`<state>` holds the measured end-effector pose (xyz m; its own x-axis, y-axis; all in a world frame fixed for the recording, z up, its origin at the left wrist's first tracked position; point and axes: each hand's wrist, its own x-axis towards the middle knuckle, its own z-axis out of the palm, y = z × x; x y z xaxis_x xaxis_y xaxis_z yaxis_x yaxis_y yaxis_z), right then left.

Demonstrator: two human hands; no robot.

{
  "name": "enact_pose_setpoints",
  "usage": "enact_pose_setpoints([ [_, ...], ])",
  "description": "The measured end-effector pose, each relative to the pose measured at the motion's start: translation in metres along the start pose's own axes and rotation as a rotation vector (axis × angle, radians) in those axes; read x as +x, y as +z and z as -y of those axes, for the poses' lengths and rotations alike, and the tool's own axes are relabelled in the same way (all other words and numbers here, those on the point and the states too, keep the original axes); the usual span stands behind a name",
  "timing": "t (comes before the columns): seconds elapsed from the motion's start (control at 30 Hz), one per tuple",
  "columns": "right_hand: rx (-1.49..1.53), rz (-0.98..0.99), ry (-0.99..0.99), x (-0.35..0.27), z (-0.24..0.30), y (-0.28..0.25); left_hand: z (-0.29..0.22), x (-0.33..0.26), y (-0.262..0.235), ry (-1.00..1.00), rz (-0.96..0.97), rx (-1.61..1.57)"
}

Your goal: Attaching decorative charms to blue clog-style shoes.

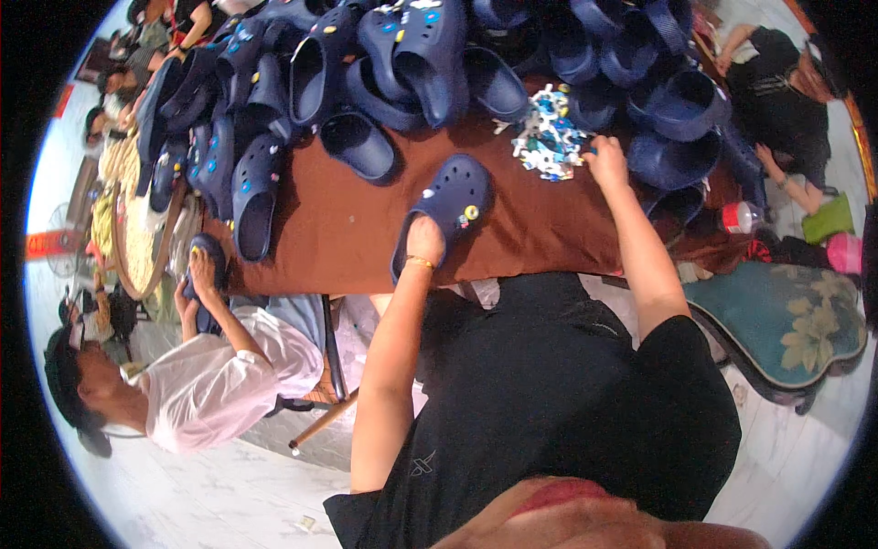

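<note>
A navy clog (pixel 457 188) with round holes and a yellow charm rests on the brown cloth in front of me. My left hand (pixel 425 240) is pushed into its foot opening and holds it, the fingers hidden inside. Right of the clog lies a heap of small white, blue and green shoe charms (pixel 549 137). At the heap's right edge is my right hand (pixel 607 163), its fingers slightly curled and apart, with nothing visible between them.
Many navy clogs (pixel 357 146) crowd the table's far side. A brown cloth (pixel 549 229) covers the table. A bottle (pixel 739 218) lies at the right, near a teal-cushioned chair (pixel 777 320). At left, a co-worker in white (pixel 219 375) handles another clog (pixel 208 252). Someone in black (pixel 777 91) sits far right.
</note>
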<state>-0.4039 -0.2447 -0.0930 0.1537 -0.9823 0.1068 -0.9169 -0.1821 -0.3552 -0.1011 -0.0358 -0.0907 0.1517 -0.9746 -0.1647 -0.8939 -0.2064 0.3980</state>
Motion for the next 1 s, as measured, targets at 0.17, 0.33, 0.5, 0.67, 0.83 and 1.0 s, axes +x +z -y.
enact_pose_setpoints([
  [0.17,-0.040,-0.050,-0.037,0.004,0.010,0.003,0.030,-0.007,0.039,0.113,-0.264,0.123],
  [0.33,0.968,0.405,-0.009,-0.027,0.110,0.006,0.037,-0.004,0.044,0.171,-0.262,0.133],
  [0.5,0.829,0.584,-0.139,-0.036,0.166,0.033,0.033,0.005,0.035,0.060,-0.071,0.031],
  [0.67,0.584,0.470,-0.274,-0.019,0.167,0.057,0.015,0.013,0.010,-0.057,0.092,-0.075],
  [0.83,0.462,0.432,-0.418,-0.019,0.181,0.044,0.033,0.014,0.056,0.102,-0.129,-0.117],
  [1.0,0.248,0.453,-0.422,-0.017,0.192,0.031,0.016,-0.002,0.041,0.145,-0.309,-0.083],
])
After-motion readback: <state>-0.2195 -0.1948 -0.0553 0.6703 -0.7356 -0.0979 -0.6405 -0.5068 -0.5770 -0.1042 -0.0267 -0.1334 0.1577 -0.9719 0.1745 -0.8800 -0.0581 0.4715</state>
